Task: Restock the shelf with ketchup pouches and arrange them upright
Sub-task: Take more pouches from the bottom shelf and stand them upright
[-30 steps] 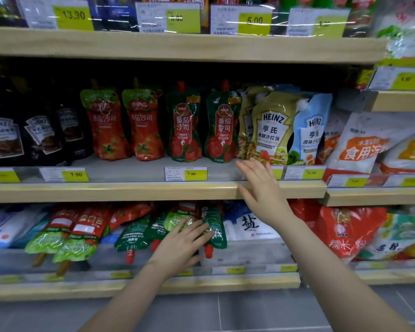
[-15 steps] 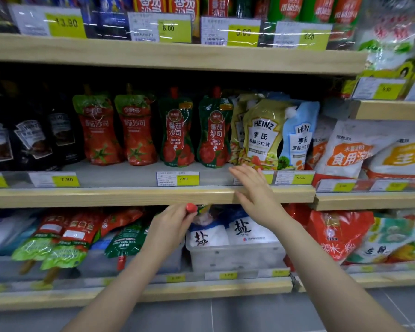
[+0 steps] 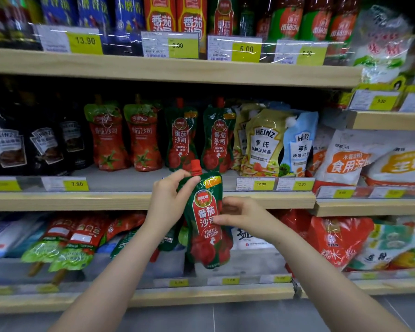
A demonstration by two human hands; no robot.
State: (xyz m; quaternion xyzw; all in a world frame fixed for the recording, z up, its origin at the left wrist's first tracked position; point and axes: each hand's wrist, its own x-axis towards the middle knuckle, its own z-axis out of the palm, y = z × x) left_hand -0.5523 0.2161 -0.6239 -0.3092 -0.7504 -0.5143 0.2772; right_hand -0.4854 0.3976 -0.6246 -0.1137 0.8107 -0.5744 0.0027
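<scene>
Pouch (image 3: 207, 219) reading "TOMATO KETCHUP" is hanging upright before the shelf (image 3: 130, 200); left hand (image 3: 169, 200) is gripping its top; right hand (image 3: 240, 216) is pinching its side; "HEINZ" bags (image 3: 261, 142) are standing behind.

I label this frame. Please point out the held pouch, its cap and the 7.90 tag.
held pouch (image 3: 207, 226): head view, front label.
cap (image 3: 196, 167): head view, red top.
7.90 tag (image 3: 76, 184): head view, yellow part.

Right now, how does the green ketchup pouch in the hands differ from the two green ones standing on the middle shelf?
The held pouch hangs in front of the middle shelf, gripped by the left hand and right hand; the shelved green pouches stand untouched at the back. The held pouch leans slightly; the shelved ones stand upright. Same green pack, red cap, "Tomato Ketchup" label.
</scene>
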